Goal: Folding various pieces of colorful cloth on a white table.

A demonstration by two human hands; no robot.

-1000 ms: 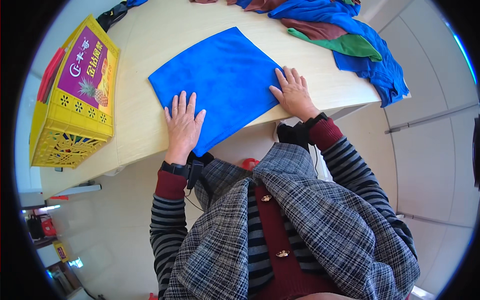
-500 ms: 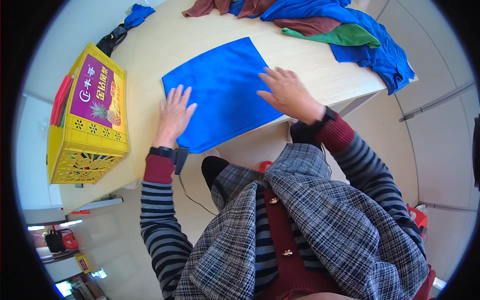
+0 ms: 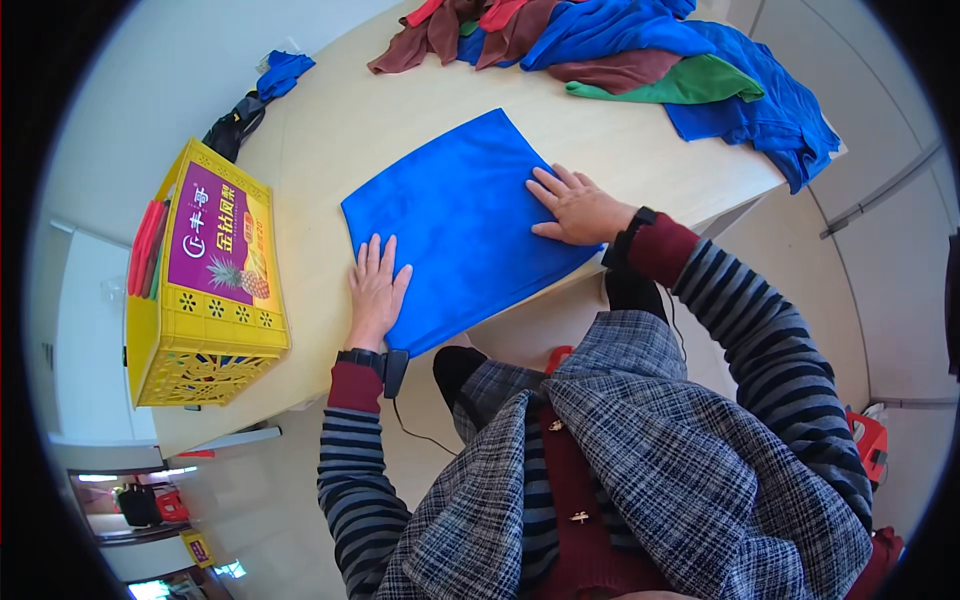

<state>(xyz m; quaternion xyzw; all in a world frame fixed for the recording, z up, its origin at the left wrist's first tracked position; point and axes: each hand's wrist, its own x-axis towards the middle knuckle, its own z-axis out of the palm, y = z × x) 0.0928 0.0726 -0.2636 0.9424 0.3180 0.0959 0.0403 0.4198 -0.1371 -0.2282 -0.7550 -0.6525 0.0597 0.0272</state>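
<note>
Where the pale table (image 3: 330, 130) fills the upper view, a blue cloth (image 3: 465, 225) is spread flat near its front edge. A heap of blue, green and brown cloths (image 3: 640, 50) is piled at the far right corner, well apart from it. A yellow crate (image 3: 205, 300) is set at the left edge. The cloth's near left edge is pressed by the left hand (image 3: 377, 290), held flat with fingers together; its right side is covered by the right hand (image 3: 578, 207), laid flat with fingers spread.
</note>
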